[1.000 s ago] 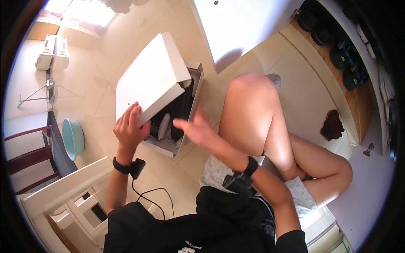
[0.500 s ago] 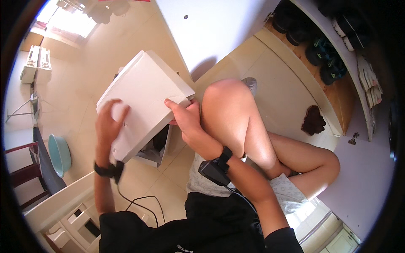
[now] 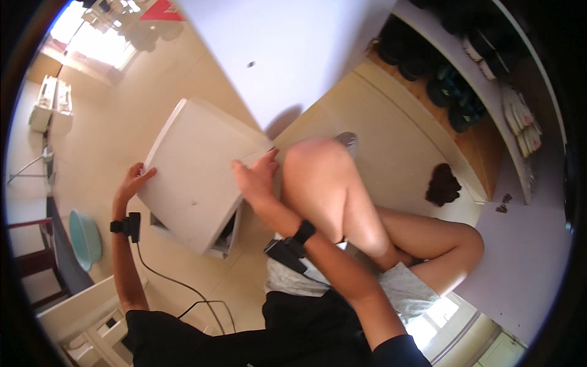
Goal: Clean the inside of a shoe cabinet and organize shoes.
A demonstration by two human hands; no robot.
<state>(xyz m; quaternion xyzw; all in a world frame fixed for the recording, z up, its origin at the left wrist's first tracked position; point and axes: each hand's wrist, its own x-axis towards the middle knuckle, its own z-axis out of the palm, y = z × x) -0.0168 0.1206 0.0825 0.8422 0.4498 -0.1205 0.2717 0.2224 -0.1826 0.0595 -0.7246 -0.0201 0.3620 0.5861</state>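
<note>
A white box lid (image 3: 199,168) covers most of a white shoe box (image 3: 224,235) on the tiled floor; only a dark strip of the box's inside shows at its lower right. My left hand (image 3: 129,182) holds the lid's left edge. My right hand (image 3: 255,176) presses on the lid's right edge, next to my raised bare knee (image 3: 318,177). Each wrist carries a black strap device, and a cable runs from the left one.
A white wall stands behind the box. A wooden shoe rack (image 3: 471,98) with dark shoes runs along the right. A dark brown object (image 3: 443,185) lies on the floor. A teal basin (image 3: 84,238) and a white cabinet (image 3: 73,318) are at the left.
The lid, raised and open a second ago with shoes showing inside, has come down over the box. Both hands moved with it and now rest on its edges.
</note>
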